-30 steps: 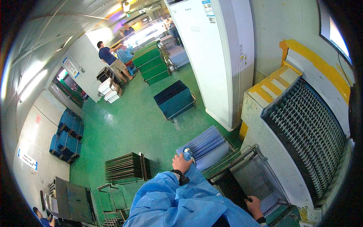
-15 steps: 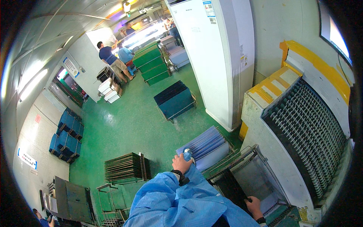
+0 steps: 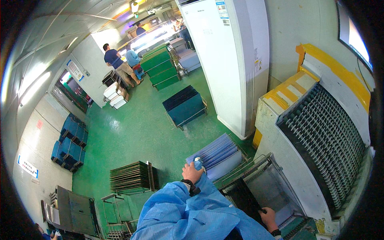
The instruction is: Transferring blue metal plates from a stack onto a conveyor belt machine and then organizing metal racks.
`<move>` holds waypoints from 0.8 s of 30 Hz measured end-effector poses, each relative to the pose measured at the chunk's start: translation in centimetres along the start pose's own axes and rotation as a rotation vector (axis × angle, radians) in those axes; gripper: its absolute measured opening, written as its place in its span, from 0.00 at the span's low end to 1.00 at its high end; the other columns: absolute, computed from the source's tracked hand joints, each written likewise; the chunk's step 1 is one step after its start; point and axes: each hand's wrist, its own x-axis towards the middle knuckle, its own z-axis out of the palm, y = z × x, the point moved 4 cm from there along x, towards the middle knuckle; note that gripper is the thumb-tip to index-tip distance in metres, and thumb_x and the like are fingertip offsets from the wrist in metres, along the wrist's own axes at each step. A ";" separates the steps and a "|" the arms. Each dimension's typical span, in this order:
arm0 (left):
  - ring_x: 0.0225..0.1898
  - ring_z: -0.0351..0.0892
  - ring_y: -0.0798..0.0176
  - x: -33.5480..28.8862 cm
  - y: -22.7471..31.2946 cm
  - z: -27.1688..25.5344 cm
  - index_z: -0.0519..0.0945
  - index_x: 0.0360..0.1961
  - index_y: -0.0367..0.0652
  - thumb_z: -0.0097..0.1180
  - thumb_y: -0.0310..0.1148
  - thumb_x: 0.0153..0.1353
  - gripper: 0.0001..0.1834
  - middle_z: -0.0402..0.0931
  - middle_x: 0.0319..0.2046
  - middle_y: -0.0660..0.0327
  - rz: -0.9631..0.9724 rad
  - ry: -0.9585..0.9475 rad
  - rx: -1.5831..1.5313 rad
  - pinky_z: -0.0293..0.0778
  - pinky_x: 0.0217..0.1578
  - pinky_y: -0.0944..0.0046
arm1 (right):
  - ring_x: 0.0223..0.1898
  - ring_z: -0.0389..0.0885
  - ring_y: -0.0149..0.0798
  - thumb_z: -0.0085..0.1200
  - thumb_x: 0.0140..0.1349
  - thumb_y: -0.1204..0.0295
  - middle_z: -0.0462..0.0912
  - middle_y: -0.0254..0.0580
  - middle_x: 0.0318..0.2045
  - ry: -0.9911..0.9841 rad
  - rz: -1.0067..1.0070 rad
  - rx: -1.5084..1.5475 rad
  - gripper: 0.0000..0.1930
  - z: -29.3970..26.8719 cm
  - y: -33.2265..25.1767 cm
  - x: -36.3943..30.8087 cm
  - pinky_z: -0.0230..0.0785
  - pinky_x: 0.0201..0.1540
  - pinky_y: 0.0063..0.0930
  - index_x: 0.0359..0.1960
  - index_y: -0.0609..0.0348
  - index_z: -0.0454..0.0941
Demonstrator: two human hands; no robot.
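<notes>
My left hand (image 3: pixel 193 173), with a dark band at its wrist, is closed at the end of a blue sleeve. Its fingers are curled beside a small light blue and white piece (image 3: pixel 198 163), whose kind I cannot make out. Just beyond it stands a rack of pale blue-violet panels (image 3: pixel 218 154). At the lower right, my right hand (image 3: pixel 269 217) grips the near end of a dark flat panel (image 3: pixel 245 197). That panel leans in a metal-framed rack (image 3: pixel 276 168), and my sleeve hides part of it.
To the right is a machine with rows of rollers (image 3: pixel 326 144). A tall white cabinet (image 3: pixel 224 60) stands ahead. Racks of dark panels (image 3: pixel 130 178) and blue panels (image 3: pixel 186 106) stand on the green floor (image 3: pixel 128 136). Several people (image 3: pixel 116 60) are at the far end.
My hands hold nearly the same places. The view has shifted very slightly, and the person at the lower left has moved lower, mostly out of the picture.
</notes>
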 end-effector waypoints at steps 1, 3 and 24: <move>0.54 0.72 0.34 0.0 -0.1 0.0 0.74 0.61 0.44 0.64 0.63 0.48 0.44 0.72 0.53 0.41 -0.002 -0.001 -0.003 0.74 0.52 0.41 | 0.43 0.84 0.55 0.68 0.51 0.59 0.86 0.54 0.38 0.000 -0.008 -0.011 0.18 -0.1 -0.2 0.0 0.74 0.48 0.43 0.37 0.61 0.85; 0.54 0.73 0.33 0.0 0.0 0.1 0.74 0.61 0.44 0.63 0.63 0.49 0.44 0.72 0.53 0.40 -0.003 -0.004 -0.009 0.74 0.51 0.41 | 0.42 0.84 0.55 0.68 0.50 0.60 0.86 0.54 0.38 0.014 -0.027 -0.027 0.18 -0.1 -0.1 0.0 0.74 0.47 0.42 0.37 0.61 0.85; 0.55 0.72 0.35 0.1 0.6 0.1 0.73 0.61 0.47 0.68 0.56 0.47 0.41 0.71 0.56 0.43 0.051 0.032 -0.048 0.74 0.51 0.41 | 0.34 0.82 0.62 0.64 0.53 0.60 0.83 0.58 0.29 0.012 -0.183 -0.295 0.15 0.2 -1.7 -0.2 0.73 0.38 0.52 0.29 0.63 0.84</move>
